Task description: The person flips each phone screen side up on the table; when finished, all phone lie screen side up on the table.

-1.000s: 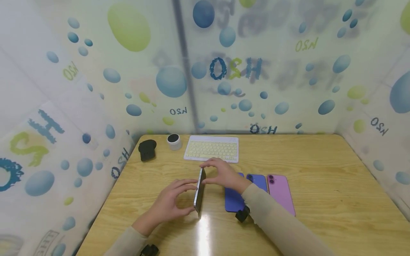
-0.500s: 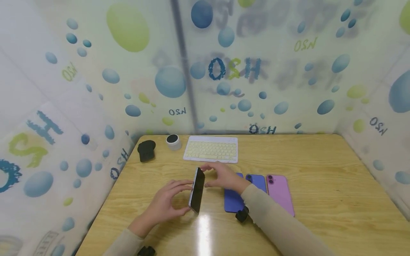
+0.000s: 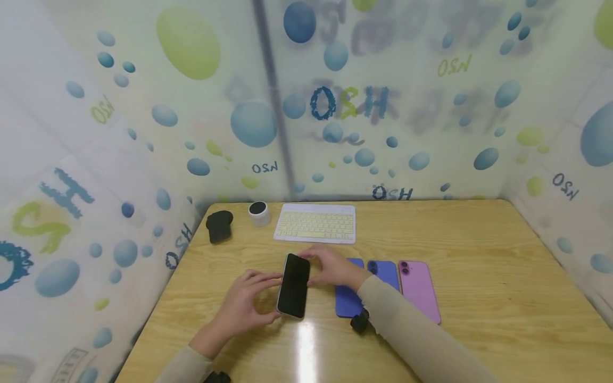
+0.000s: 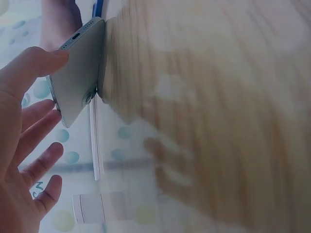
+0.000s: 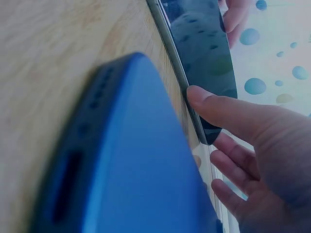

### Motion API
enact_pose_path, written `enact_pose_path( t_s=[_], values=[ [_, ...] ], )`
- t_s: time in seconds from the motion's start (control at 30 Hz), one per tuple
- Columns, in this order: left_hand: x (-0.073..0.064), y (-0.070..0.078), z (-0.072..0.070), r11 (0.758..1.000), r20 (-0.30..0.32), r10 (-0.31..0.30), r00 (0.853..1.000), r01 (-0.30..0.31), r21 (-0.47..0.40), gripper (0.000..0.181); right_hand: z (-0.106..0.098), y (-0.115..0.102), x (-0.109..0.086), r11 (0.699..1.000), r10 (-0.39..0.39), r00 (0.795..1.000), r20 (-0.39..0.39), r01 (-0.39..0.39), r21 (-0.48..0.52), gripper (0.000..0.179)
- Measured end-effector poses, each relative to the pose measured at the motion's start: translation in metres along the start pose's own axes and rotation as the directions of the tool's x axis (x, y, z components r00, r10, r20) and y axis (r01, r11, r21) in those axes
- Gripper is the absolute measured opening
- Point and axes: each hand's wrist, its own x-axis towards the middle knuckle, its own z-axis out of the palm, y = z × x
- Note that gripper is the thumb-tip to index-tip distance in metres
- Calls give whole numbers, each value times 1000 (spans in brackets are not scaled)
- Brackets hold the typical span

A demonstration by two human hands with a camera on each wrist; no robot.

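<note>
A smartphone (image 3: 293, 287) with a black screen leans at a tilt over the table, its screen toward the head camera. Its pale back (image 4: 77, 77) and camera lens show in the left wrist view; the low long edge is at the tabletop. My left hand (image 3: 241, 303) holds the raised left side, thumb near the bottom corner and fingertips along the edge. With the thumb on the right edge and fingers at the top corner, my right hand (image 3: 332, 267) holds the other side. A blue phone (image 3: 348, 298) lies face down under my right wrist.
Right of it lie another blue phone (image 3: 385, 272) and a pink phone (image 3: 420, 290), both face down. Behind are a white keyboard (image 3: 316, 222), a white cylinder with a black top (image 3: 259, 213) and a black toast-shaped object (image 3: 220, 226). Patterned curtains surround the table (image 3: 498, 276).
The smartphone has turned from nearly upright on its edge to lean back leftward, so its screen now faces up. My left hand has moved slightly left and down with it.
</note>
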Motion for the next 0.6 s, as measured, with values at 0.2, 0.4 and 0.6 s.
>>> enact_pose_path(
  t_s=[0.2,0.4,0.6],
  values=[
    [1,0,-1,997,59,-69,996,67,38,72,-2,0,-1,999,-1,1000,29,3,-48,70],
    [5,0,-1,987,167,-145,975,132,87,69,-6,1,-3,999,12,998,65,-9,-53,69],
    [5,1,1,976,223,-191,956,160,150,66,-7,-1,-1,999,-6,996,84,10,-49,67]
  ],
)
